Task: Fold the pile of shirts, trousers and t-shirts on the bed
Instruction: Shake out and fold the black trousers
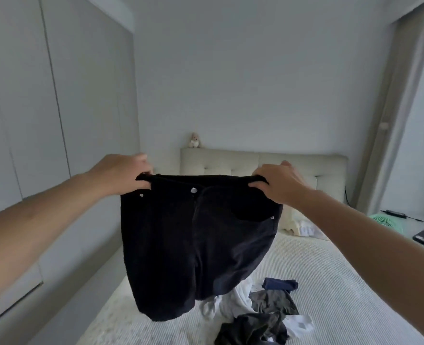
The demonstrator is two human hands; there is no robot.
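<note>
matt black cloth trousers with shiny metal button, ribbed cloth bedcover, padded headboard

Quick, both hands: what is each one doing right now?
Left hand: grips the black trousers at the waistband's left end.
Right hand: grips the waistband's right end.

Small pale room: grey wardrobe on the left, tufted beige headboard with a teddy on top, curtain on the right.
</note>
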